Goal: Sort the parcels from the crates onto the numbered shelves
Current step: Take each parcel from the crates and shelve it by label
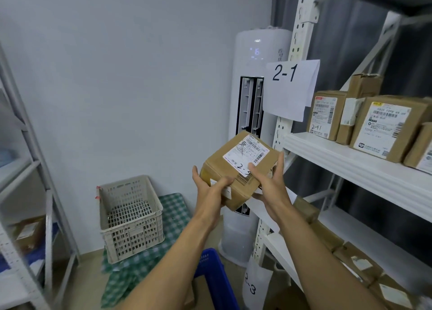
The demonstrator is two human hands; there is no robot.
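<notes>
Pale wall point(117, 76) fills the background, with racks on both sides. In front of it, at chest height, a brown parcel point(233, 167) is held clear of every shelf. The left hand point(210, 188) grips its near left corner, with the thumb laid across the front face. The right hand point(268, 183) clasps the right side, with the thumb on the white label.

The handwritten mark on the label reads "2-" and then what looks like a 3, partly covered by that thumb. Sliding the thumb off would confirm the number before the parcel is placed. If it is a 3, the level by the "2-1" sign point(289, 87) is likely the wrong one. The "2-3" sign point(253, 281) hangs low on the same post, so the parcel probably goes down there. It should be lowered with both hands and set with the label facing out, like the parcels already shelved.

On the left rack point(44, 181) one small box point(29, 233) sits on a low level. The beige crate point(133, 237) on the checked cloth point(173, 207) appears empty. The blue crate point(217, 277) is mostly hidden by the forearms, so its contents cannot be told. The upper right shelf point(350, 165) holds several labelled cartons point(327, 115), and more boxes point(350, 260) sit on the levels below.
</notes>
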